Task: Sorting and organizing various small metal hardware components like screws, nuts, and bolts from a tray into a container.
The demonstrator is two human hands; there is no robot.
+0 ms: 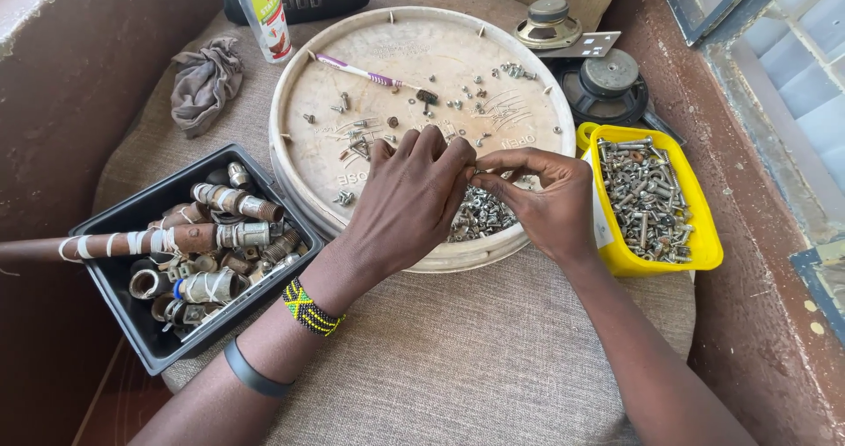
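A small metal piece (476, 169), too small to tell apart, sits pinched between the fingertips of both hands above the near part of the round white lid (299, 111). The left hand (412, 201) curls its fingers narrowly around it from the left, and the right hand (544, 201) meets it from the right with thumb and forefinger closed on the same spot. Just under the hands, at the lid's near edge, lies a heap of small screws and nuts (480, 217). More loose screws (458, 103) are scattered over the middle of the lid, and a purple and white toothbrush (365, 73) lies toward its far side.

Touching the lid's right edge stands a yellow tub (704, 243) full of bolts. Left of the lid, at the table's left edge, a black tray (132, 323) holds old pipe fittings (220, 243) wrapped in white tape. A grey rag (204, 81) lies at the far left, a plastic bottle (266, 10) beside it. Two loudspeaker parts (607, 81) rest at the far right corner. The left wrist wears a beaded band (310, 309) and a dark band (253, 375).
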